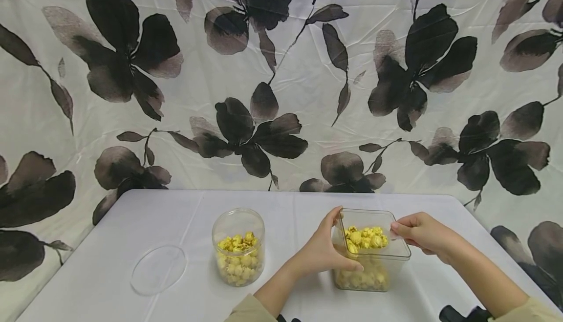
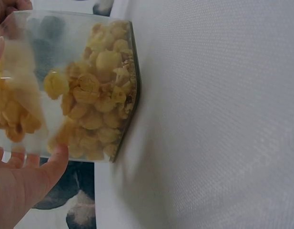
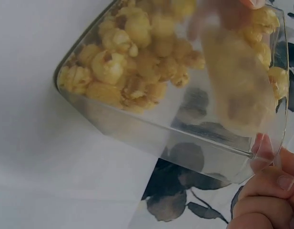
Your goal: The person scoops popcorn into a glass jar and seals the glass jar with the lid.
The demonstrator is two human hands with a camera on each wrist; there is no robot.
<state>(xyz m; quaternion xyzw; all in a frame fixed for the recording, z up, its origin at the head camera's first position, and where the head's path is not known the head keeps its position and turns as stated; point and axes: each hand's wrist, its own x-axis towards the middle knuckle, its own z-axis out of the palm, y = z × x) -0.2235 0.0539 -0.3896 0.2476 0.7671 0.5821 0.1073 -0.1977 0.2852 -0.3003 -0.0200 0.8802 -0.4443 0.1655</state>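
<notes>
- Both my hands sit nearest the cam, at the near edge of the table (image 1: 132, 214), right of centre, w/ a square clear plastic container (image 1: 374, 258) between them.
- Left hand (image 1: 323, 251): fingers curled round the container's left wall, thumb up at the back-left rim corner, one fingertip across its front face. Gripping it.
- Left wrist view: my fingers (image 2: 23, 181) press the clear wall, container's base corner on the white tablecloth (image 2: 223, 119).
- Right hand (image 1: 422, 234): pinches the container's right rim, fingertips bent onto the edge.
- Right wrist view: fingertips (image 3: 268, 183) clamp the rim corner; left hand shows blurred through the plastic.
- Container is lidless, upright on the table, roughly half full of yellow popcorn (image 1: 367, 238); wrist cams show pieces piled to the bottom.
- Round clear jar (image 1: 238, 246), also w/ yellow popcorn, no lid, stands left of the container, near but apart, about mid-table.
- Round clear lid (image 1: 159, 269) lies flat further left, twd the near-left corner, apart from the jar.
- Floral cloth backdrop (image 1: 281, 77), white w/ dark blooms, hangs behind the table's far edge.
</notes>
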